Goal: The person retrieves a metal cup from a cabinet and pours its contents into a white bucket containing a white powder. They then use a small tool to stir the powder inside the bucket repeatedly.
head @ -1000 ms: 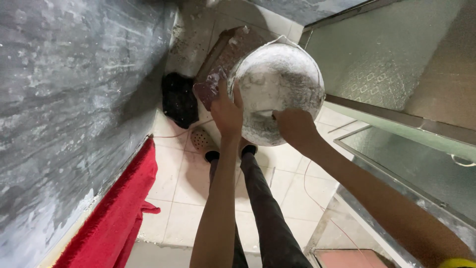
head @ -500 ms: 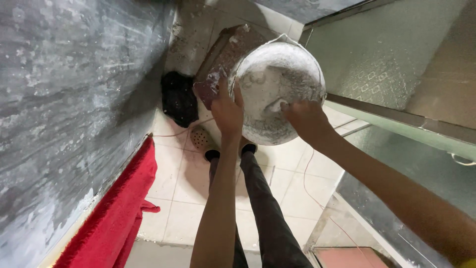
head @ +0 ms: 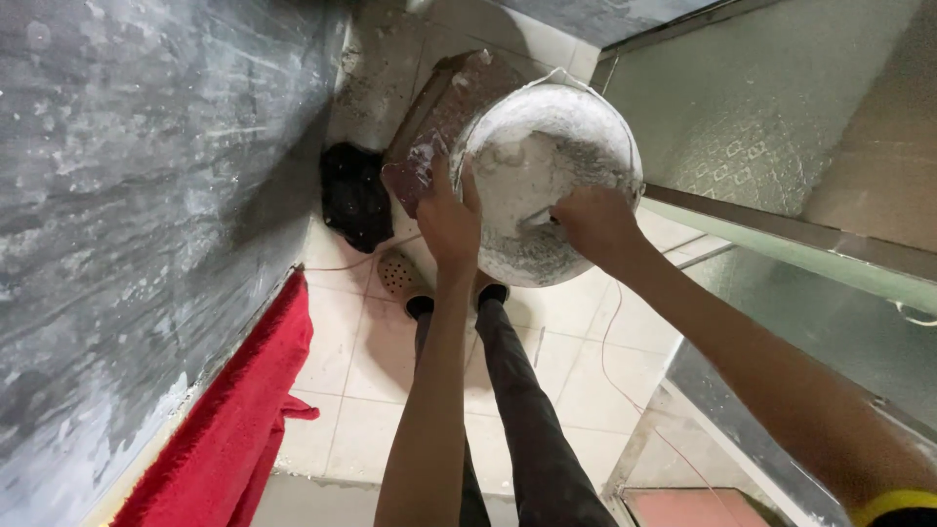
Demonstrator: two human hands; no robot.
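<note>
Seen from above, the left hand [head: 447, 220] grips the rim of a round white-crusted bucket [head: 547, 181], while the right hand [head: 593, 222] reaches into it. Below lie a tiled floor [head: 576, 376], a red cloth [head: 229, 429] beside the grey wall [head: 127, 195], and a black bag [head: 354, 195].

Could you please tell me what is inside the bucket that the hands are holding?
The bucket is coated inside with grey-white plaster-like paste. The right hand reaches into it and the left hand grips its rim, so both cover part of the inside.
</note>
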